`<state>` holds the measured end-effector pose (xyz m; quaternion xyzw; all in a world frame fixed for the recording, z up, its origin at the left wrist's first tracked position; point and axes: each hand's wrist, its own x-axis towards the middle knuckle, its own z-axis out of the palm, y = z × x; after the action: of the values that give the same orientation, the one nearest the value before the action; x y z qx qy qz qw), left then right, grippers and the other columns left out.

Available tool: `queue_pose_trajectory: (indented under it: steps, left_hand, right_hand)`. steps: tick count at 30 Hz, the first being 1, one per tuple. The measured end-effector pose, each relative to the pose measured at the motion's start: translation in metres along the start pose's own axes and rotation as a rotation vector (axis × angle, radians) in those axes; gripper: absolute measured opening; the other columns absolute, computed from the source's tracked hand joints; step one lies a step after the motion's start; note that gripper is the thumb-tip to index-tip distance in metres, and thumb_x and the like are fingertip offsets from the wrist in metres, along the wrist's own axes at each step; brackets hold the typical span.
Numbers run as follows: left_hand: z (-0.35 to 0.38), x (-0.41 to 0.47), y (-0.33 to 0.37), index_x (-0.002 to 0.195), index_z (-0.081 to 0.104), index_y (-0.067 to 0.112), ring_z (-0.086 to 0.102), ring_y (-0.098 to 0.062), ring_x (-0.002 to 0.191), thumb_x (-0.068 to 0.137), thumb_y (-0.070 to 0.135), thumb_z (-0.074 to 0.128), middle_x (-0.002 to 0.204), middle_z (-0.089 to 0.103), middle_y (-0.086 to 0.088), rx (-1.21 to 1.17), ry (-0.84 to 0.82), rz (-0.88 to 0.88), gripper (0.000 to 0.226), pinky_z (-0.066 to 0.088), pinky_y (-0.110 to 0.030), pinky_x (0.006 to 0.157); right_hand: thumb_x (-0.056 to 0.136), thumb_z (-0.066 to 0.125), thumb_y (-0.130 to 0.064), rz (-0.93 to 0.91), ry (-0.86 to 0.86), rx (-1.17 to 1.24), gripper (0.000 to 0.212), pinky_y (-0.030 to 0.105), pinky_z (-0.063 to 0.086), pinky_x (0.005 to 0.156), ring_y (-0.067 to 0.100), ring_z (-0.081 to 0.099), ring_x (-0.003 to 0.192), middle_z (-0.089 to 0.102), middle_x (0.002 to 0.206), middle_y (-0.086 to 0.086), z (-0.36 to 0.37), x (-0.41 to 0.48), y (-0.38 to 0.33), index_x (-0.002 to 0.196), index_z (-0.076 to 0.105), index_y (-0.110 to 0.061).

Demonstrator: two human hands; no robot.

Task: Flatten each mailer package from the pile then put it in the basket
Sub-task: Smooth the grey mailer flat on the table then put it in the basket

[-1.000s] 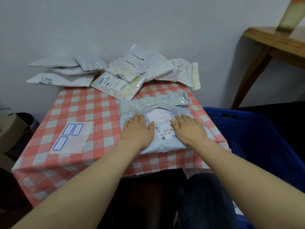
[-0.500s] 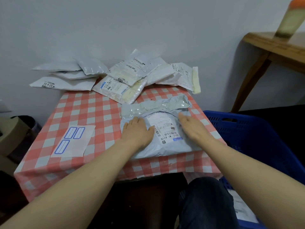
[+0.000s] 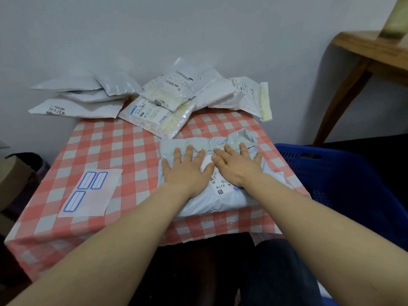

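Observation:
A grey mailer package with a white barcode label lies on the red-checked table, near its front right corner. My left hand presses flat on the mailer's left half, fingers straight and spread. My right hand presses flat beside it, over the label and the crumpled flap. A pile of white and grey mailers lies along the table's far edge against the wall. The blue basket stands on the floor right of the table.
A white sheet with blue-outlined labels lies on the table's left front. A wooden table stands at the upper right. A cardboard box sits at the left edge. My dark-trousered leg is below the table.
Both hands slid forward up the mailer toward its folded flap. The right hand moved inward, so the two hands now lie close together over the label.

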<state>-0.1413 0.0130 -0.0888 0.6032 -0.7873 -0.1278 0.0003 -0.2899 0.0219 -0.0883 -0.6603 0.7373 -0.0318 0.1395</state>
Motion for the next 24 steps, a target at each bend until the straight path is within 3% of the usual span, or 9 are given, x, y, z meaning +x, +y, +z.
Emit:
queue_pose_trajectory:
  steps: [7, 11, 14, 16, 18, 21, 24]
  left_hand:
    - [0.001, 0.002, 0.001, 0.151, 0.004, 0.037, -0.016, -0.026, 0.145, 0.095, 0.061, 0.013, 0.159, -0.01, 0.004, 0.008, 0.009, -0.005, 0.062, -0.008, -0.057, 0.114]
    - [0.002, 0.001, 0.0, 0.15, 0.0, 0.037, -0.017, -0.026, 0.145, 0.095, 0.061, 0.013, 0.159, -0.012, 0.005, -0.015, 0.005, 0.002, 0.062, -0.008, -0.057, 0.114]
    - [0.0, -0.001, -0.003, 0.15, -0.006, 0.037, -0.02, -0.026, 0.144, 0.095, 0.062, 0.014, 0.158, -0.019, 0.003, -0.043, 0.006, 0.009, 0.063, -0.009, -0.056, 0.114]
    - [-0.003, -0.003, -0.004, 0.148, -0.011, 0.039, -0.022, -0.026, 0.144, 0.094, 0.063, 0.015, 0.155, -0.028, -0.004, -0.061, 0.002, 0.008, 0.064, -0.008, -0.055, 0.115]
    - [-0.005, -0.006, -0.002, 0.147, -0.014, 0.04, -0.021, -0.028, 0.144, 0.094, 0.063, 0.017, 0.152, -0.032, -0.012, -0.067, 0.027, -0.004, 0.066, -0.007, -0.053, 0.116]
    - [-0.006, -0.012, 0.003, 0.147, -0.018, 0.035, -0.006, -0.031, 0.146, 0.099, 0.053, 0.018, 0.157, -0.014, -0.015, -0.006, 0.135, -0.011, 0.063, 0.003, -0.05, 0.117]
    - [-0.005, -0.018, 0.009, 0.149, -0.015, 0.031, 0.003, -0.032, 0.146, 0.102, 0.04, 0.017, 0.159, 0.001, -0.014, -0.01, 0.144, 0.003, 0.057, 0.01, -0.048, 0.116]
  right_hand:
    - [0.096, 0.011, -0.059, -0.001, 0.017, 0.005, 0.053, 0.064, -0.006, 0.11, 0.025, -0.008, 0.147, 0.007, 0.159, -0.011, 0.001, 0.002, 0.0, 0.147, 0.018, -0.044]
    - [0.097, 0.018, -0.057, -0.023, -0.007, 0.236, 0.05, 0.061, -0.008, 0.112, 0.022, -0.008, 0.147, 0.01, 0.159, -0.013, -0.002, 0.002, 0.005, 0.145, 0.025, -0.046]
    - [0.097, 0.034, -0.043, 0.005, 0.185, 0.434, 0.046, 0.057, 0.009, 0.114, 0.021, 0.015, 0.145, 0.023, 0.155, -0.003, -0.011, -0.004, 0.016, 0.143, 0.034, -0.036]
    - [0.092, 0.043, -0.033, 0.185, 0.303, 0.295, 0.047, 0.049, 0.027, 0.108, 0.029, 0.035, 0.132, 0.041, 0.143, 0.008, -0.022, -0.012, 0.028, 0.137, 0.04, -0.02]
    - [0.088, 0.049, -0.041, 0.36, 0.226, 0.233, 0.052, 0.045, 0.029, 0.103, 0.033, 0.043, 0.123, 0.049, 0.134, 0.009, -0.033, -0.024, 0.04, 0.133, 0.043, -0.015]
    - [0.08, 0.055, -0.054, 0.436, 0.095, 0.318, 0.06, 0.046, 0.02, 0.106, 0.029, 0.049, 0.115, 0.056, 0.124, 0.002, -0.039, -0.036, 0.047, 0.129, 0.046, -0.02]
    - [0.074, 0.065, -0.053, 0.413, 0.082, 0.444, 0.064, 0.046, 0.026, 0.108, 0.03, 0.049, 0.117, 0.055, 0.121, 0.001, -0.037, -0.033, 0.046, 0.123, 0.046, -0.016]
